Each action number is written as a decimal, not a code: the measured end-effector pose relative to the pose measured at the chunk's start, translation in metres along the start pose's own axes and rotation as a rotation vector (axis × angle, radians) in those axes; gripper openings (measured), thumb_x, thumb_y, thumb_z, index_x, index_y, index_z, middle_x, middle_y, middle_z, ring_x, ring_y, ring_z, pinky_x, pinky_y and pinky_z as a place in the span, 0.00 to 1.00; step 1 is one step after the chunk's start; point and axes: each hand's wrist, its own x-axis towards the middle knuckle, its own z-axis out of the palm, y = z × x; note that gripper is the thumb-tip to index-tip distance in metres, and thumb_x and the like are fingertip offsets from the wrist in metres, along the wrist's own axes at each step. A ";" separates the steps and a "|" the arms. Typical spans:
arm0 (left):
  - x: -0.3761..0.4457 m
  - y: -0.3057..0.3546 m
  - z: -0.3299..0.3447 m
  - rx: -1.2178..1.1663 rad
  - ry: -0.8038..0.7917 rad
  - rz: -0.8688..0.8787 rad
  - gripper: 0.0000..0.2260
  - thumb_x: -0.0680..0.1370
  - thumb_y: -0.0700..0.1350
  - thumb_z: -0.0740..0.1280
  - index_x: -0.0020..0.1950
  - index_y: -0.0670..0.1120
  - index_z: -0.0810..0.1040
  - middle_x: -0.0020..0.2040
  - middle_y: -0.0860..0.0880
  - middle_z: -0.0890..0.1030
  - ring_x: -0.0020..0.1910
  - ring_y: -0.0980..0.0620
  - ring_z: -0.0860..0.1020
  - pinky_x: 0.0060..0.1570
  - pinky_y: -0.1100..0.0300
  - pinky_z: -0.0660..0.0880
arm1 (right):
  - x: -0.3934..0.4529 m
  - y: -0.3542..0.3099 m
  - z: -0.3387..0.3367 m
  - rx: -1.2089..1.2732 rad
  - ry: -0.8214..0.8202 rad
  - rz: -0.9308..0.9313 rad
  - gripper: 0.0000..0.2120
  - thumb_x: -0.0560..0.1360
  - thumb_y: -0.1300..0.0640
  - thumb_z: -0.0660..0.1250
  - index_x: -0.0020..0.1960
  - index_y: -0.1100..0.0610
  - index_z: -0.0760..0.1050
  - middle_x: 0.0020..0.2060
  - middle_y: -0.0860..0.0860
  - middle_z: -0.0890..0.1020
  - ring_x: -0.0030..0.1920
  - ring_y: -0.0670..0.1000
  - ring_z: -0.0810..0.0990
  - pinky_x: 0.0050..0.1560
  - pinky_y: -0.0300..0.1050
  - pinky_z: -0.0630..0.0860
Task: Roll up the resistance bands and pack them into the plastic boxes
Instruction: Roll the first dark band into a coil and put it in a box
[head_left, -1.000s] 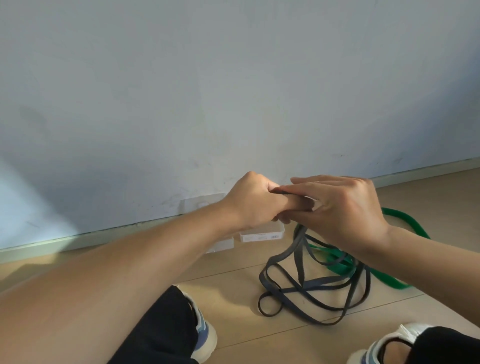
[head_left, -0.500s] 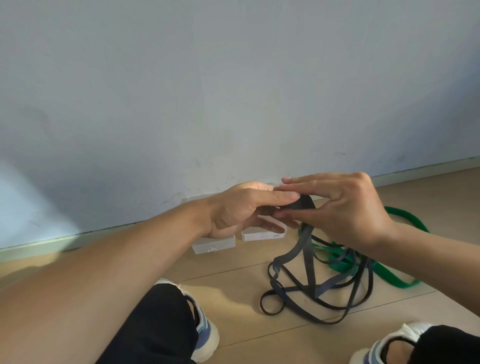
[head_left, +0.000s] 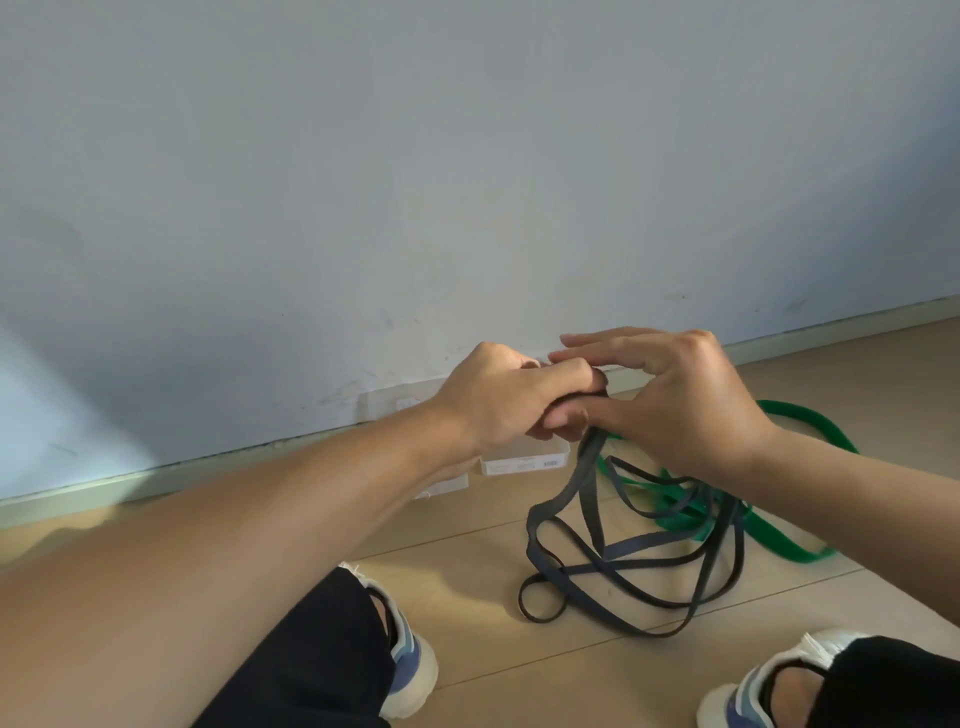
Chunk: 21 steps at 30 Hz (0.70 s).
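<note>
Above the floor (head_left: 467, 613) near the wall, your left hand (head_left: 511, 402) clenches the rolled end of the dark grey band (head_left: 618, 551), and your right hand (head_left: 680, 405) pinches it too. Its flat, narrow loops trail down tangled over the green band (head_left: 810, 431), just before the clear plastic boxes (head_left: 524, 460).

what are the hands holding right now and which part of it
Both hands hold the grey resistance band at its raised upper end. The left hand curls round that end; the right hand pinches it with thumb and fingertips. The rest trails loose on the floor.
</note>
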 end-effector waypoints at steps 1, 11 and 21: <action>0.001 0.000 -0.002 -0.030 -0.009 -0.002 0.19 0.72 0.53 0.72 0.47 0.37 0.87 0.42 0.40 0.87 0.45 0.47 0.87 0.49 0.56 0.80 | 0.001 0.000 -0.002 0.041 -0.026 0.040 0.21 0.63 0.43 0.77 0.55 0.47 0.84 0.52 0.38 0.84 0.57 0.33 0.80 0.59 0.28 0.74; -0.007 -0.002 -0.016 -0.319 -0.312 -0.194 0.20 0.75 0.50 0.74 0.62 0.41 0.83 0.50 0.43 0.85 0.53 0.46 0.84 0.59 0.52 0.80 | -0.004 -0.007 -0.001 0.094 -0.015 0.099 0.13 0.66 0.55 0.81 0.49 0.45 0.86 0.41 0.36 0.86 0.45 0.36 0.85 0.49 0.30 0.78; -0.011 0.000 0.003 0.200 0.069 0.045 0.20 0.72 0.60 0.74 0.42 0.42 0.87 0.42 0.40 0.86 0.45 0.43 0.84 0.53 0.47 0.80 | -0.005 -0.008 -0.001 -0.345 0.097 -0.268 0.10 0.67 0.56 0.77 0.49 0.51 0.87 0.38 0.52 0.87 0.40 0.52 0.87 0.35 0.50 0.82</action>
